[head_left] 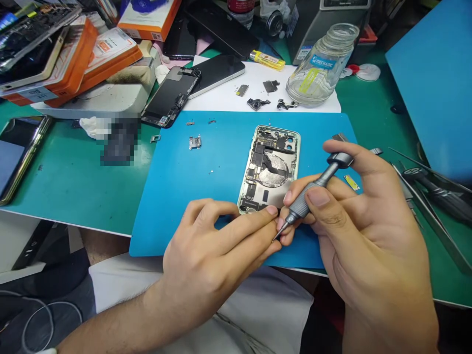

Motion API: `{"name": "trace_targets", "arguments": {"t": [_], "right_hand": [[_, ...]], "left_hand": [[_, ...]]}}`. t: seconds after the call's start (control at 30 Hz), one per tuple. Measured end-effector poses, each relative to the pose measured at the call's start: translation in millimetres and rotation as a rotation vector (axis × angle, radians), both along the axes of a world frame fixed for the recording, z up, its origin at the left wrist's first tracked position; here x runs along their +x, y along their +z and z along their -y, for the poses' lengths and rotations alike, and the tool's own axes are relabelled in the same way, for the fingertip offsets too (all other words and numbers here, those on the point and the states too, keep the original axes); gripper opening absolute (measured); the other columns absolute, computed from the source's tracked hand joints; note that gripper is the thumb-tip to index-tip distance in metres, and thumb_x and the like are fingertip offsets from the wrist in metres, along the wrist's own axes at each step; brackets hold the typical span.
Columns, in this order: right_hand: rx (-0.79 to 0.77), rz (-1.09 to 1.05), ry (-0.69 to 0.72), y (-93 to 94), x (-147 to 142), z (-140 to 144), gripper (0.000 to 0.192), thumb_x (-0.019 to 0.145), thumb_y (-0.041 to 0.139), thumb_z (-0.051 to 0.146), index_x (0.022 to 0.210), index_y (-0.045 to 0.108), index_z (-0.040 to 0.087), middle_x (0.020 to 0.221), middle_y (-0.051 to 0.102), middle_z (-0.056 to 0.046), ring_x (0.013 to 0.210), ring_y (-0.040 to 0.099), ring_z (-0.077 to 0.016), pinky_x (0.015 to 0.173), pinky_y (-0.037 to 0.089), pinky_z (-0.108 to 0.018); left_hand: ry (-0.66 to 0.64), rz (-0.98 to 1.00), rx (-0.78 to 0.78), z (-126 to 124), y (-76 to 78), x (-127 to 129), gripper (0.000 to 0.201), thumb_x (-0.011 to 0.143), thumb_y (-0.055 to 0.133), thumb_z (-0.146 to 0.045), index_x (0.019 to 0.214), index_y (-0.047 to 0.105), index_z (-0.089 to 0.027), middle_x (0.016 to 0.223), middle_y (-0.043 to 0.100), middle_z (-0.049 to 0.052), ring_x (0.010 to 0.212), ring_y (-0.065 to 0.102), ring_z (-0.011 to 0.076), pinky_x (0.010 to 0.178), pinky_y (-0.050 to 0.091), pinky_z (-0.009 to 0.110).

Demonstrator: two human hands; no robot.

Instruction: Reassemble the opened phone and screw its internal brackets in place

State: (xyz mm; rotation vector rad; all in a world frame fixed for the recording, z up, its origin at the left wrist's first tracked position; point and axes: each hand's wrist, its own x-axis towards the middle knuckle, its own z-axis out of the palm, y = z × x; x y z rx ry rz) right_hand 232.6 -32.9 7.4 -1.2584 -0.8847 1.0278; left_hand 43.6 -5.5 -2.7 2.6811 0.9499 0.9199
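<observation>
On the blue mat (165, 196), an opened phone housing (278, 194) lies with its inside facing up, showing boards and a round coil. My left hand (217, 246) is closed at its bottom edge, fingers bent over the lower corners to hold it. A grey precision screwdriver (304, 199) is gripped in my right hand (361, 226), with the index finger on its cap. Its tip points down and left, beside my left fingertips and just below the housing. What the tip touches, if anything, I cannot make out.
Small phone parts (195, 142) lie on the mat, others (258, 103) on white paper. A glass jar (322, 64) stands behind. Tweezers (435, 221) are at right, a removed screen (171, 96) at back left. Orange boxes (106, 54) are stacked left, near another phone (22, 152).
</observation>
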Motion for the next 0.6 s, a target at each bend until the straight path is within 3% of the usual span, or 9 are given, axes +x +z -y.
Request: {"name": "trace_targets", "arguments": {"t": [0.6], "right_hand": [[0.011, -0.017, 0.051, 3.4, 0.3, -1.9, 0.046, 0.103, 0.075, 0.035, 0.144, 0.054, 0.037, 0.091, 0.072, 0.001, 0.063, 0.070, -0.0171, 0.047, 0.061, -0.027]], "left_hand": [[0.001, -0.009, 0.038, 0.5, -0.5, 1.2, 0.020, 0.113, 0.066, -0.026, 0.124, 0.082, -0.026, 0.133, 0.082, -0.015, 0.097, 0.063, 0.0196, 0.088, 0.047, 0.038]]}}
